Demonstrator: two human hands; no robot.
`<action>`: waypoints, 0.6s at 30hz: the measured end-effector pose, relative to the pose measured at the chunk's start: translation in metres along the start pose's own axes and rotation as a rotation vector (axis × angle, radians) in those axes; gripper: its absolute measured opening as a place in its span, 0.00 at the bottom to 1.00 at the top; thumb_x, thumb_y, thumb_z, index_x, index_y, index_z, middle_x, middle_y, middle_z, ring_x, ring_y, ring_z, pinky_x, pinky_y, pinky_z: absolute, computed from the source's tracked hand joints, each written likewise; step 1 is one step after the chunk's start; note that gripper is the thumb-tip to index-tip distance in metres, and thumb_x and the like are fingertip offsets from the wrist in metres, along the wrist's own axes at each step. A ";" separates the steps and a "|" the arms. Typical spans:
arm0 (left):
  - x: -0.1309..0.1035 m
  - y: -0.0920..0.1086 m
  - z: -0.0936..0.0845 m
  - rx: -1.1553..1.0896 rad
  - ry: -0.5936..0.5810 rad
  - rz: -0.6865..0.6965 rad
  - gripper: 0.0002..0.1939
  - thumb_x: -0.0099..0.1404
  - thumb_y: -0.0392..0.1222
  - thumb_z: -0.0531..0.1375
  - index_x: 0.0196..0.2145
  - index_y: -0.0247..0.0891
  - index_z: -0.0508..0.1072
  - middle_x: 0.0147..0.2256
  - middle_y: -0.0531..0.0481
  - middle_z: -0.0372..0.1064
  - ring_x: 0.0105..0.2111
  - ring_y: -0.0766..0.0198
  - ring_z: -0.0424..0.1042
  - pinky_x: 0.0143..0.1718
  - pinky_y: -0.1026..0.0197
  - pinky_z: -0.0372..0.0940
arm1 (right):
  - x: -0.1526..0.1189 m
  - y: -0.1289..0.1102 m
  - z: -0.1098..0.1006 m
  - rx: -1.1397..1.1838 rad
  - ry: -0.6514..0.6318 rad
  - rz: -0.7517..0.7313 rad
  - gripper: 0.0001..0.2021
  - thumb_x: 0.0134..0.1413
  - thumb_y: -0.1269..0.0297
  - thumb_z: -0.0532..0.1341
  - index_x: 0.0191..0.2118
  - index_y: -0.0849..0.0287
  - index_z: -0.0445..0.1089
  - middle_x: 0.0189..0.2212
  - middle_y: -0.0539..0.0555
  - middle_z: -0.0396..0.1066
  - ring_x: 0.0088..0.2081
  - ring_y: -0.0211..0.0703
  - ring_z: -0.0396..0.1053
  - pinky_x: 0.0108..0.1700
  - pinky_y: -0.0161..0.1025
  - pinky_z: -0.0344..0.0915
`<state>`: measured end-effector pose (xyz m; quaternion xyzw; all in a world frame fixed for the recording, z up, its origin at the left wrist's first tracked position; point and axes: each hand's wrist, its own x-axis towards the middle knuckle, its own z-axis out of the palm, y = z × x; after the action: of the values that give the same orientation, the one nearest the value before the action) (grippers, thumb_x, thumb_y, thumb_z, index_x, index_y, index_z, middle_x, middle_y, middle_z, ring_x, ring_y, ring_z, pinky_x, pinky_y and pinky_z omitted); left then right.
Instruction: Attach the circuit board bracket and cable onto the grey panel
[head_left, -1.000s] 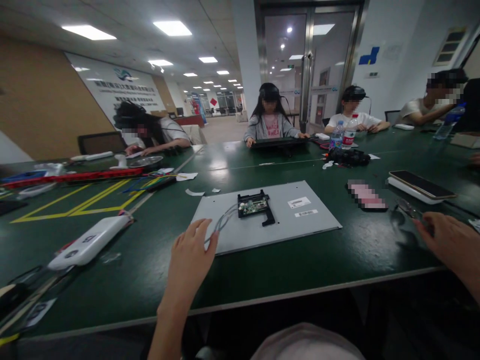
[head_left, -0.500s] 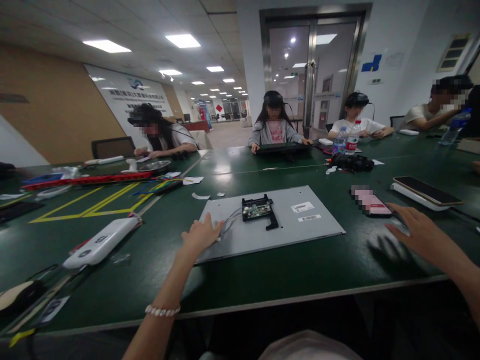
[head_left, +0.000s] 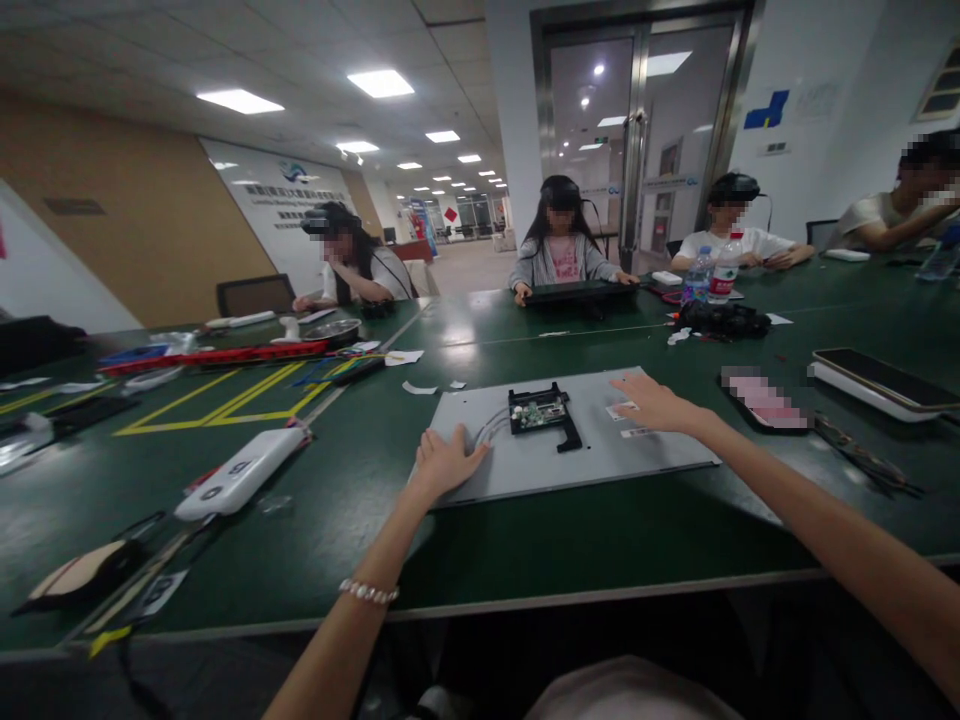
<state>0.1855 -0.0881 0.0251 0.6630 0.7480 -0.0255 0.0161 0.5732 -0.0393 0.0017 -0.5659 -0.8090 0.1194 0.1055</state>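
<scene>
A flat grey metal panel (head_left: 517,478) lies on the green table in front of me. On it sits a green circuit board (head_left: 544,411) in a black plastic bracket (head_left: 572,436), with thin grey cables (head_left: 489,428) running off to the left. My left hand (head_left: 448,462) rests at the panel's left end beside the cables, thumb apart from the fingers, holding nothing. Over the right part, by the white labels (head_left: 637,432), my right hand (head_left: 660,403) is stretched out with its fingers apart. Whether its fingertips touch the surface I cannot tell.
To the right lie a phone (head_left: 761,402), a dark cable bundle (head_left: 870,458) and a white slab with a dark phone (head_left: 885,378) on top. A white power bank (head_left: 244,474) is at left. Bottles (head_left: 724,272) stand farther back. Several people sit across the table.
My right hand has moved left from beside the phone to above the panel's right part, uncovering the dark cable bundle. The left hand stays at the panel's left end. The view has shifted slightly.
</scene>
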 end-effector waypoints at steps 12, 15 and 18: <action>-0.010 0.008 -0.009 -0.006 -0.091 0.089 0.44 0.63 0.70 0.42 0.65 0.36 0.56 0.62 0.23 0.52 0.64 0.31 0.48 0.55 0.33 0.49 | -0.017 0.009 0.016 -0.064 -0.196 0.141 0.35 0.62 0.40 0.40 0.70 0.49 0.42 0.71 0.58 0.35 0.69 0.67 0.35 0.61 0.73 0.41; -0.008 0.022 -0.031 -0.017 -0.116 0.054 0.42 0.63 0.70 0.42 0.60 0.36 0.63 0.58 0.24 0.60 0.60 0.31 0.55 0.52 0.28 0.50 | -0.011 0.013 0.013 -0.056 -0.181 0.132 0.35 0.61 0.40 0.44 0.69 0.50 0.47 0.69 0.60 0.42 0.67 0.70 0.41 0.59 0.74 0.45; 0.009 0.047 -0.050 -0.047 -0.002 0.086 0.37 0.64 0.65 0.47 0.59 0.35 0.63 0.57 0.26 0.62 0.58 0.34 0.58 0.53 0.29 0.50 | 0.006 0.011 0.005 0.013 -0.096 -0.015 0.36 0.57 0.40 0.51 0.66 0.54 0.57 0.64 0.63 0.56 0.63 0.74 0.53 0.58 0.73 0.50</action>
<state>0.2317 -0.0706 0.0735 0.6941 0.7190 -0.0080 0.0335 0.5796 -0.0304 -0.0065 -0.5526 -0.8165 0.1511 0.0711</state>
